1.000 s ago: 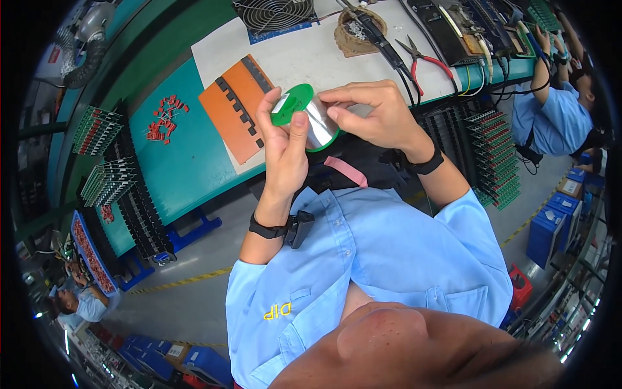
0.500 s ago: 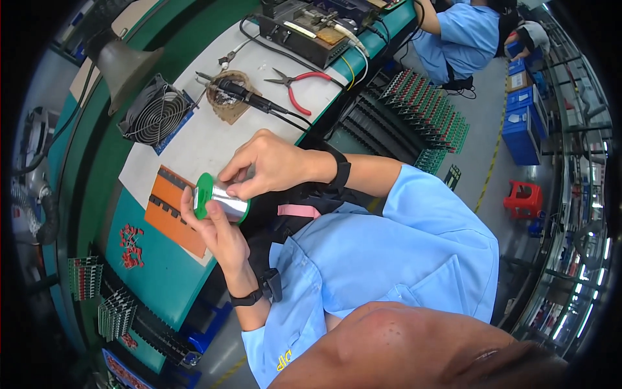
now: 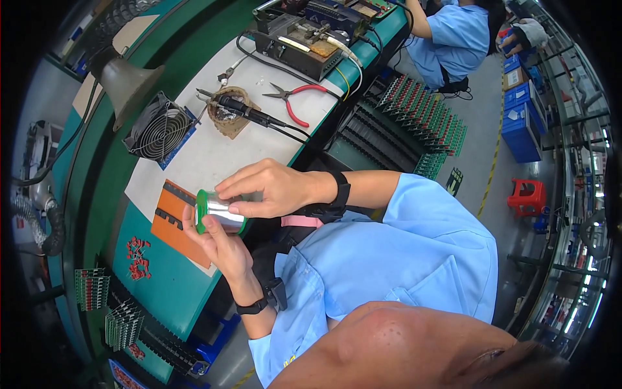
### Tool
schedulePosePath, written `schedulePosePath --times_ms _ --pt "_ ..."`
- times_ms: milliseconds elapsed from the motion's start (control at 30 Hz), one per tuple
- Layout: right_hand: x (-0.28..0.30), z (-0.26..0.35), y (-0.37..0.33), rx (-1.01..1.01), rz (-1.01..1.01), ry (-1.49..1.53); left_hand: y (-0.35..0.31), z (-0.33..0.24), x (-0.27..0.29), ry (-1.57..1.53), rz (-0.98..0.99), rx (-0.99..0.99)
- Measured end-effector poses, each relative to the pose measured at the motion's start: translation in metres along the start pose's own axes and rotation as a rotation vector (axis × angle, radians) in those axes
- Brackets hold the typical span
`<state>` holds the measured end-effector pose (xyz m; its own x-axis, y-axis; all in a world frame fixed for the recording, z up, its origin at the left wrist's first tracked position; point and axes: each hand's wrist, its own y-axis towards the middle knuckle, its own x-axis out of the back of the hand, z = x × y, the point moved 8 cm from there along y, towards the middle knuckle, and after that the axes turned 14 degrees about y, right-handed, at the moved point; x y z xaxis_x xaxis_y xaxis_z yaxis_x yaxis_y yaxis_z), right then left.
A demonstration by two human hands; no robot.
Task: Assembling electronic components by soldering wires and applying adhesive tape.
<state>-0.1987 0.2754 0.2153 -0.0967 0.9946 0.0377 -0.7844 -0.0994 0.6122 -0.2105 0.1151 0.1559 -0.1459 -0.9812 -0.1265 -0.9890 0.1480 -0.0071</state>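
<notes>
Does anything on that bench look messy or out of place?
Mostly tidy, but the small red components lie loosely scattered on the green bench top, outside any container. Red-handled pliers lie open on the white sheet. Nothing is plainly damaged.

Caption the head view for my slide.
Left hand holding a green-ended silvery spool, right hand against it, at a bench with red-handled pliers and a fan.

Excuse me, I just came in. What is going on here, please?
The person's left hand holds a green-ended silvery spool, with the right hand up against it. Red-handled pliers lie untouched on the white sheet, and a black corded soldering tool rests across a round brown holder.
</notes>
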Motion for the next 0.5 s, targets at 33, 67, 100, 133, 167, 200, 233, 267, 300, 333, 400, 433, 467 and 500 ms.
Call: schedulePosePath --times_ms 33,67,100,133,167,200,233,267,300,333,400,433,467,500 --pt "-0.001 0.002 0.000 0.027 -0.003 -0.017 0.001 0.000 0.000 -0.010 0.005 0.003" --pt "-0.001 0.004 -0.001 0.055 -0.006 -0.035 0.001 -0.001 -0.002 -0.012 0.008 0.001" --pt "-0.003 0.006 -0.001 0.081 -0.006 -0.050 0.000 -0.001 -0.002 -0.006 -0.007 0.000" --pt "-0.004 0.007 -0.001 0.080 -0.006 -0.050 -0.002 -0.001 -0.003 -0.001 -0.022 -0.002" --pt "-0.005 0.008 -0.001 0.079 -0.003 -0.071 -0.002 -0.002 -0.003 0.005 -0.038 -0.003" --pt "-0.006 0.009 0.000 0.078 -0.001 -0.091 -0.001 -0.001 -0.003 0.005 -0.040 -0.003" --pt "-0.006 0.011 0.001 0.077 0.002 -0.109 0.000 0.000 -0.004 -0.006 -0.030 -0.015" --pt "-0.007 0.011 0.002 0.074 0.012 -0.095 -0.001 0.002 -0.002 -0.013 -0.034 -0.024" --pt "-0.001 0.011 0.002 0.059 0.000 -0.123 -0.002 0.004 -0.001 -0.020 -0.039 -0.032" --pt "0.000 0.013 0.003 0.044 -0.011 -0.137 -0.003 0.004 0.003 -0.004 -0.068 -0.028" --pt "-0.003 0.002 0.004 -0.090 -0.017 -0.057 -0.003 0.009 0.001 -0.058 -0.042 -0.006" --pt "0.002 -0.006 0.001 -0.202 -0.034 -0.025 -0.001 0.013 0.000 -0.102 -0.030 -0.020" --pt "0.003 -0.008 0.000 -0.243 -0.060 -0.017 -0.002 0.016 0.002 -0.145 -0.018 -0.036" --pt "0.009 -0.012 -0.001 -0.286 -0.085 -0.017 -0.002 0.015 0.006 -0.129 -0.055 -0.035"
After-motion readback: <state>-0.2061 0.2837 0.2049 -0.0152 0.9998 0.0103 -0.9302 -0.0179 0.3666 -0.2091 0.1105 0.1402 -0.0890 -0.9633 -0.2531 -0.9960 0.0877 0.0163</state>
